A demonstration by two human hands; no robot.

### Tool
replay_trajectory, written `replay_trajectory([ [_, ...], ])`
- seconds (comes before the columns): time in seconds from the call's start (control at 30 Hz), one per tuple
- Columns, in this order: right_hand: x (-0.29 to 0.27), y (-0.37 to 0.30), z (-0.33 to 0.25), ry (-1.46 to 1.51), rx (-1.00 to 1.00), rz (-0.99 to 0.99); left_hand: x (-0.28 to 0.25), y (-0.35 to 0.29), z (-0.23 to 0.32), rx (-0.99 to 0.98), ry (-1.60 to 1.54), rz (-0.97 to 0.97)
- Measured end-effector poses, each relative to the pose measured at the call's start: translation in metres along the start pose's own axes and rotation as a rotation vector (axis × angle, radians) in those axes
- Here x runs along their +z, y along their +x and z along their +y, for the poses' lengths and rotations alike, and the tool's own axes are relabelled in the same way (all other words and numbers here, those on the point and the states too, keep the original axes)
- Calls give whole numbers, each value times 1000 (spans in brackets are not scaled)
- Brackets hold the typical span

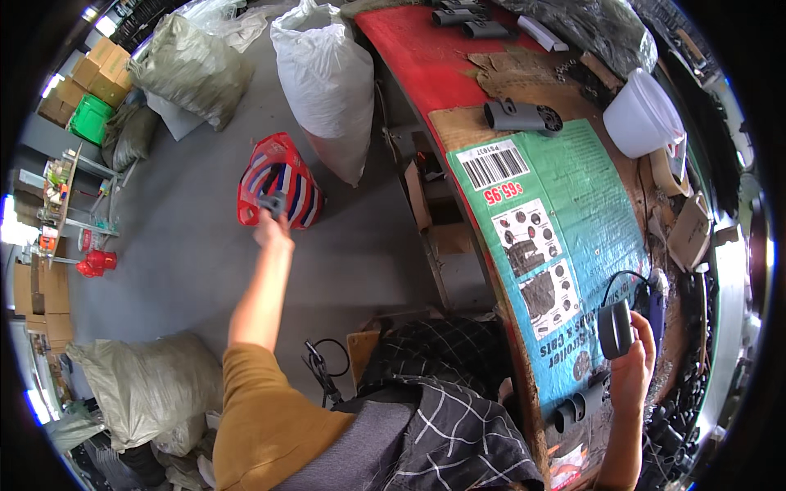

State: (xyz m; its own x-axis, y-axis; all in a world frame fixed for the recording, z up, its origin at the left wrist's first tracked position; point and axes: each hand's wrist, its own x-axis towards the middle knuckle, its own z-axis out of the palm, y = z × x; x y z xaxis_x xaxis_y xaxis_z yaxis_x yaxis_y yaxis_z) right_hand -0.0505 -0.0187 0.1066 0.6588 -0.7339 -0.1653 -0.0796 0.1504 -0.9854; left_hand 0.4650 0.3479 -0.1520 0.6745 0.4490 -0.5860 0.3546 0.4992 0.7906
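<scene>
A small grey part (pixel 274 201) is gripped by the left hand (pixel 271 231) at the striped bag (pixel 301 186); a black rounded part (pixel 616 329) is held in the right hand (pixel 633 366) beside the desk's (pixel 401 49) cardboard (pixel 602 209). Both are judged light, stiff; best grasped by edges.

There are two held dark pieces (pixel 273 201) (pixel 614 330), one striped bag (pixel 303 184), one white bucket (pixel 641 119) and one green crate (pixel 88 120).

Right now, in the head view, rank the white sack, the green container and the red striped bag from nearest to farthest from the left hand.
From the left hand:
1. Red striped bag, right by the hand.
2. White sack, ahead and slightly right.
3. Green container, far off, upper left.
</scene>
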Motion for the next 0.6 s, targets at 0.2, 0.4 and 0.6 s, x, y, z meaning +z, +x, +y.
replay_trajectory([
  [0.2, 23, -16, -12, -144, -72, 72, 8, 64, 53, 17, 266, -190],
  [0.4, 52, -19, -6, -436, -345, 105, 9, -201, -15, -103, 572, -1524],
  [0.6, 76, -36, 5, -953, -501, 287, 6, -445, -58, -815, 517, -1879],
])
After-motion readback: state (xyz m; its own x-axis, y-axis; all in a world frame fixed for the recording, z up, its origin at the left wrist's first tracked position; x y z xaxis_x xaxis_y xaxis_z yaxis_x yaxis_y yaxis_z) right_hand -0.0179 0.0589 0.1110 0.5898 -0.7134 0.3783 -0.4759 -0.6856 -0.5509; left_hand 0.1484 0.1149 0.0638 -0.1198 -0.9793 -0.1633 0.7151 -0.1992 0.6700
